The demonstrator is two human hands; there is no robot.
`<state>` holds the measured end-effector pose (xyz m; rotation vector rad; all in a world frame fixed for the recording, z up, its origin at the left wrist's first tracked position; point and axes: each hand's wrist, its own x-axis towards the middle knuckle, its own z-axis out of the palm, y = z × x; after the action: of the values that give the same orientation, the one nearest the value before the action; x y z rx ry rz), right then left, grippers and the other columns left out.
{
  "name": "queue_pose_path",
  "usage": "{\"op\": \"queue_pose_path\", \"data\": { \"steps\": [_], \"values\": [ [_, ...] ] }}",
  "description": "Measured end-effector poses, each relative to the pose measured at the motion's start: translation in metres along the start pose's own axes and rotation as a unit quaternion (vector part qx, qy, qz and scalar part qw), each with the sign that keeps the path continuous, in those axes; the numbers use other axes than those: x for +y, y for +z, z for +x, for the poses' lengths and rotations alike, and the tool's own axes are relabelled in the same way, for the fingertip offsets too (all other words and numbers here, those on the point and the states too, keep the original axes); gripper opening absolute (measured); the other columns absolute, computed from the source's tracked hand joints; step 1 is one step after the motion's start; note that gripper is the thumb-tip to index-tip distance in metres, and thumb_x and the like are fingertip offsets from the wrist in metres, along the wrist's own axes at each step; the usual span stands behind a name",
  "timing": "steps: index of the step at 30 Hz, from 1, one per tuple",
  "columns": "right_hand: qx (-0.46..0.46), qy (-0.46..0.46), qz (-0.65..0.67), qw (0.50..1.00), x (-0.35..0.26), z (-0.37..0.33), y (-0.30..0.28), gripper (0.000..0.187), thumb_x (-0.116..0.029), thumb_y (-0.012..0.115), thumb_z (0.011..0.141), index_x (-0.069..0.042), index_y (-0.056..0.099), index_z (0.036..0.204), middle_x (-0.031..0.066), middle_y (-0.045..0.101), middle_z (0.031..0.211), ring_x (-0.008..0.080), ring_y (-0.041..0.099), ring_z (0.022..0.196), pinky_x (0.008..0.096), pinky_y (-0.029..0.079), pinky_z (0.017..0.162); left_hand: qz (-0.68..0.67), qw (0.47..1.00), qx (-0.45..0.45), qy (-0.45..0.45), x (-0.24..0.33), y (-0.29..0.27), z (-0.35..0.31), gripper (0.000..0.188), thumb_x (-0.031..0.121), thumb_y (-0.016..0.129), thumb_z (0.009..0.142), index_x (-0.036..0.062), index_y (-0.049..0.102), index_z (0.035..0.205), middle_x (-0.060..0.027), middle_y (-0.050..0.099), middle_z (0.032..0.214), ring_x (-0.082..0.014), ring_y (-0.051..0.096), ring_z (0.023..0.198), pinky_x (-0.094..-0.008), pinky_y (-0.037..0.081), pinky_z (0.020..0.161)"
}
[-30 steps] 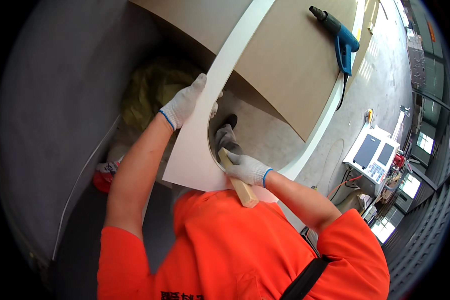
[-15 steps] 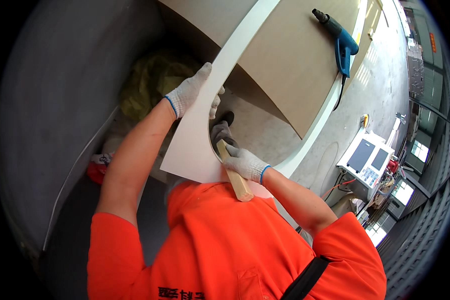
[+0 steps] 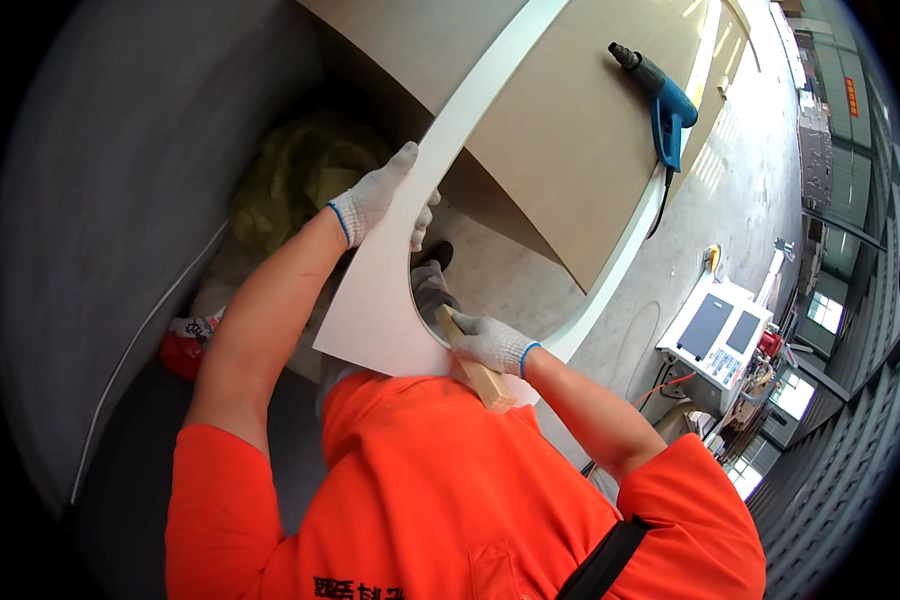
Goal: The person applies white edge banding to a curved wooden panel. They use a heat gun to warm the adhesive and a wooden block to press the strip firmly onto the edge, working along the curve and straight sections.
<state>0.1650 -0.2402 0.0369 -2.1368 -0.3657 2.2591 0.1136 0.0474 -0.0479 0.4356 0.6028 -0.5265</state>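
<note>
R hand prob. round wood blk

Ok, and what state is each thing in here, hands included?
Left hand: gloved, clasping the white panel
Right hand: gloved, closed on the wooden block
White panel: held, near end jutting past the brown board
Wooden block: slanting across the panel's curved inner edge
Heat gun: lying down; on or off, can't tell
Cord: hanging
Yellowish sheeting: crumpled

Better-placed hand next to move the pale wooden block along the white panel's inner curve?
Probably right: right hand holds the pale wooden block at that curve; left hand grips the white panel.
</note>
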Motion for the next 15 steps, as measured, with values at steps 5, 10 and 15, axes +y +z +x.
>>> {"op": "queue_pose_path", "data": {
  "steps": [5, 10, 15],
  "values": [
    [0.058, -0.205, 0.222, 0.952, -0.048, 0.016, 0.005, 0.048, -0.031, 0.059, 0.103, -0.008, 0.058, 0.145, 0.0218, 0.067, 0.126, 0.0353, 0.066, 0.116, 0.0442, 0.053, 0.105, -0.002, 1.000, -0.005, 0.030, -0.008, -0.009, 0.015, 0.093, 0.097, 0.040, 0.094, 0.0068, 0.063, 0.102, -0.0081, 0.059, 0.071, -0.0258, 0.060, 0.058, -0.0452, 0.059, 0.065],
    [0.081, -0.227, 0.076, 0.968, -0.017, 0.023, 0.006, 0.052, -0.024, 0.059, 0.101, -0.012, 0.060, 0.151, 0.0217, 0.070, 0.130, 0.0319, 0.067, 0.121, 0.0388, 0.055, 0.100, 0.012, 1.000, -0.002, 0.019, 0.007, 0.005, 0.004, 0.093, 0.095, 0.041, 0.096, 0.0055, 0.063, 0.105, -0.0075, 0.058, 0.071, -0.0240, 0.059, 0.059, -0.0422, 0.058, 0.064],
    [0.012, -0.041, 0.016, 0.999, -0.006, -0.011, -0.008, 0.064, -0.032, 0.059, 0.097, -0.017, 0.056, 0.159, 0.0221, 0.067, 0.143, 0.0366, 0.062, 0.133, 0.0409, 0.047, 0.115, 0.032, 0.999, 0.032, 0.028, 0.021, 0.014, 0.014, 0.097, 0.100, 0.043, 0.091, 0.0053, 0.062, 0.104, -0.0074, 0.057, 0.070, -0.0231, 0.059, 0.059, -0.0408, 0.056, 0.059]
  ]
}}
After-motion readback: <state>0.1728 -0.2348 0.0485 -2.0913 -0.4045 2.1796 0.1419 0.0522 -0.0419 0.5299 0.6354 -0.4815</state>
